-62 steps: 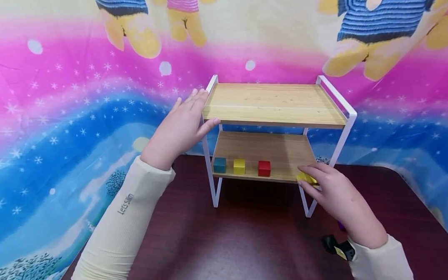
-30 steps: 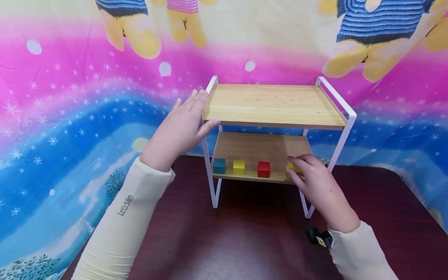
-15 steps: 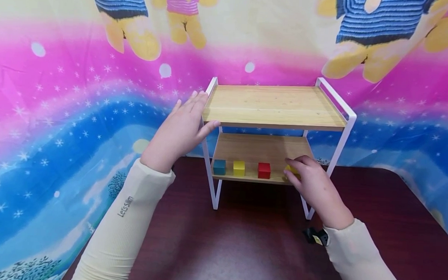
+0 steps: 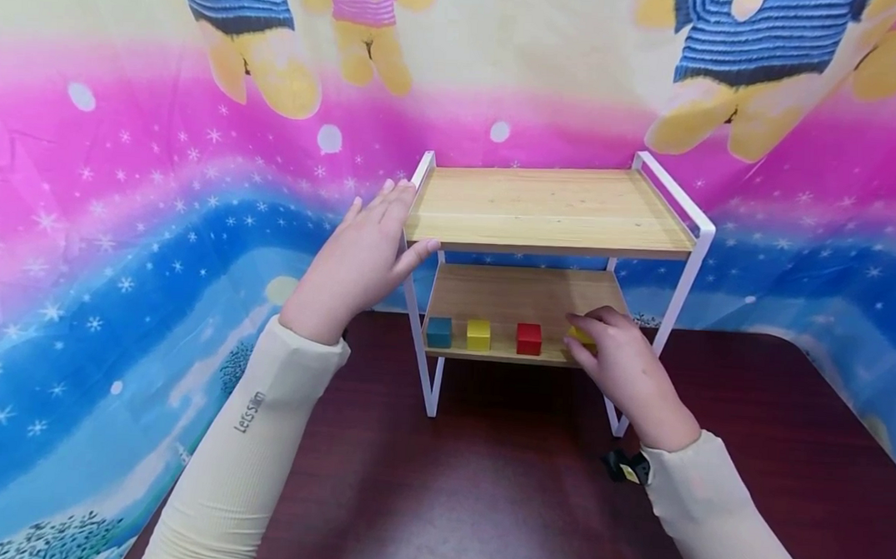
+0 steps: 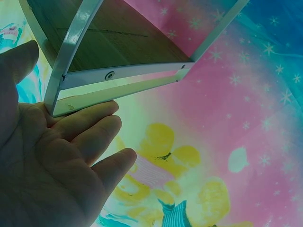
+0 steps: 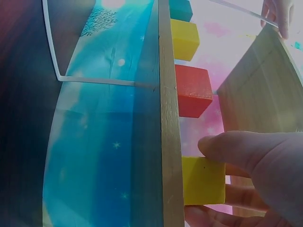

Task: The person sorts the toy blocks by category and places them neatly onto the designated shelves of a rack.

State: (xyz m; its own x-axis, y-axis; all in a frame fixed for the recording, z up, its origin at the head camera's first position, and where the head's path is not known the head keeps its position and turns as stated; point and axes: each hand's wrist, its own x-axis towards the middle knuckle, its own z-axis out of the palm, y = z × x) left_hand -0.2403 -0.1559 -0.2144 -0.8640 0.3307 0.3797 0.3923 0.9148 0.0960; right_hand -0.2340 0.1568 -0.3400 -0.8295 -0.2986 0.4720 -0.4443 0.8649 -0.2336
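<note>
On the lower shelf [image 4: 515, 295], our right hand [image 4: 629, 371] pinched a yellow block [image 6: 203, 180]

At the right end of a row, we held the yellow block between the thumb and fingers of our right hand, right by the shelf's front edge. We could not tell whether its weight rested on the wood. To its left, spaced apart along the same edge, sat a red block [image 4: 529, 340], a second yellow block [image 4: 479, 336] and a teal block [image 4: 439, 333] (this last one close to the left leg). Our left hand [image 4: 354, 267] was wide, its fingers straight and its thumb spread, against the left side of the white frame [image 4: 678, 289] beside the upper shelf [image 4: 549, 205]. Beneath the frame lay our dark reddish counter [image 4: 438, 496], and behind it hung a backdrop [image 4: 539, 92] with snowflakes and figures in striped tops. We wore cream sleeves [image 4: 260, 446].
</note>
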